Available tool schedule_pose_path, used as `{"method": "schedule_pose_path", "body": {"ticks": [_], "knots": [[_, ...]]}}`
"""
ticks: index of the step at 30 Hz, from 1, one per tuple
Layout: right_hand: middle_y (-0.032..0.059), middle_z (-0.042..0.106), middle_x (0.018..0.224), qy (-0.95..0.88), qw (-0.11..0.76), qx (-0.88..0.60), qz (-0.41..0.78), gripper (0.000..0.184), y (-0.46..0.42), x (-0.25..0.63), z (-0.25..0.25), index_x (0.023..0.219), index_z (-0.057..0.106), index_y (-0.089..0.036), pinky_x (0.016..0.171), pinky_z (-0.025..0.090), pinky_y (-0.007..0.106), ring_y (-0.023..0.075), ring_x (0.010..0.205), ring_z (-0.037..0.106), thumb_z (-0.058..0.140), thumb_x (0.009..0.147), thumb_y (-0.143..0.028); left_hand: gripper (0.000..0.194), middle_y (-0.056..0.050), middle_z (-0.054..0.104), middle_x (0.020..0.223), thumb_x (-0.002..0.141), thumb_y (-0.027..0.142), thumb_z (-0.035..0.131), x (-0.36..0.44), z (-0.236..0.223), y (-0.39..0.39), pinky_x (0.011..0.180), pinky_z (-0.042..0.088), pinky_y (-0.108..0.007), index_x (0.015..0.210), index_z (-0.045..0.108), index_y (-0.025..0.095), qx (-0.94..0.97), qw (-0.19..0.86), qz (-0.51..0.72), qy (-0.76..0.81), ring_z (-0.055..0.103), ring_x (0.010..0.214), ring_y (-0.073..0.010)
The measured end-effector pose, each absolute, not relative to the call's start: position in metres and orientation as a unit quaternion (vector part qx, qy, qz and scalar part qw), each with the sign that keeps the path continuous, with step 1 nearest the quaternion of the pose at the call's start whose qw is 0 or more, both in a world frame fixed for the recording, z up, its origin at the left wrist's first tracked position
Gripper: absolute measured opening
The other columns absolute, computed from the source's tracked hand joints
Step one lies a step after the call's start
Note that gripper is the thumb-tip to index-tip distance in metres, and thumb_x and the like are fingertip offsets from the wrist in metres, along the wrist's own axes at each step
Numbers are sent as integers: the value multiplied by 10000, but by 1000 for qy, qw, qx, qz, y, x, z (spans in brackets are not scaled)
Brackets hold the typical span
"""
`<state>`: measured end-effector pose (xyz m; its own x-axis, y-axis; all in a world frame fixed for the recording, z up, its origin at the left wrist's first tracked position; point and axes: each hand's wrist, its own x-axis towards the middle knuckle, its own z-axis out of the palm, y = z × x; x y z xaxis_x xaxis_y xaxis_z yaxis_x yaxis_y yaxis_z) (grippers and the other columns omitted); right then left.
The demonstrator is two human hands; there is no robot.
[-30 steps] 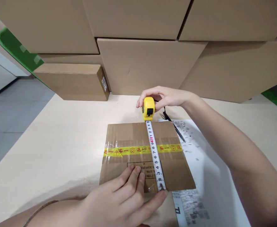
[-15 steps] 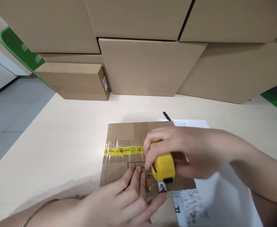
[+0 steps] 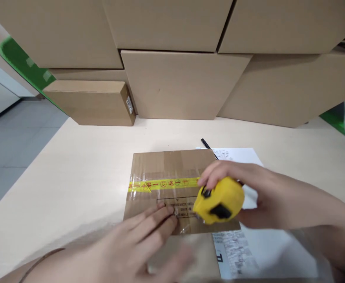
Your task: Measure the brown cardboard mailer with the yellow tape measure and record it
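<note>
A yellow tape measure [image 3: 229,196] with black parts is gripped in my right hand [image 3: 272,196], tilted above the near right part of a small cardboard box [image 3: 160,165]. Its blade is hardly visible. Yellow printed tape [image 3: 172,183] runs across the box top, and a framed block of print lies nearer to me. My left hand [image 3: 139,239] rests its fingers on the box beside that print. Its thumb stands apart, smeared by motion, over the box's near side.
Printed paper sheets [image 3: 281,251] lie partly under the box at the right. A black pen [image 3: 206,143] sticks out behind the box. Large cartons [image 3: 184,84] are stacked along the back, with a smaller carton [image 3: 86,106] at the left on the pale table [image 3: 81,165].
My right hand has moved up and right with the tape measure and turned it onto its side. The left thumb has come off the blade end and swung towards me.
</note>
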<state>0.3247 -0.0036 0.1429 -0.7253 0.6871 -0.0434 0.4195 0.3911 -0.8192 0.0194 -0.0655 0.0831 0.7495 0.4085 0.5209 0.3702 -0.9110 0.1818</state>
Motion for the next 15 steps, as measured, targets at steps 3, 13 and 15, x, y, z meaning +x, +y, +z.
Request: {"method": "schedule_pose_path", "body": {"ticks": [3, 13, 15], "knots": [[23, 691, 1210, -712, 257, -473, 450, 340, -4, 348, 129, 1171, 564, -338, 746, 542, 310, 220, 995, 674, 731, 878, -292, 584, -133, 661, 1242, 952, 328, 614, -3, 86, -46, 1004, 601, -429, 1494, 455, 175, 854, 153, 398, 297, 641, 1187, -269], [-36, 460, 578, -499, 326, -526, 607, 248, 2, 362, 87, 876, 563, -267, 591, 389, 343, 199, 586, 443, 647, 918, -496, 404, -52, 706, 1071, 1020, 521, 482, -46, 51, 29, 816, 640, -402, 1216, 746, 285, 831, 243, 224, 449, 707, 985, -272], [-27, 478, 583, -499, 344, -523, 599, 251, -6, 361, 91, 826, 545, -271, 579, 405, 341, 193, 560, 440, 620, 938, -482, 458, -58, 713, 1212, 1059, 514, 389, -44, 48, 29, 906, 633, -429, 1375, 644, 302, 812, 297, 247, 438, 696, 1136, -288]]}}
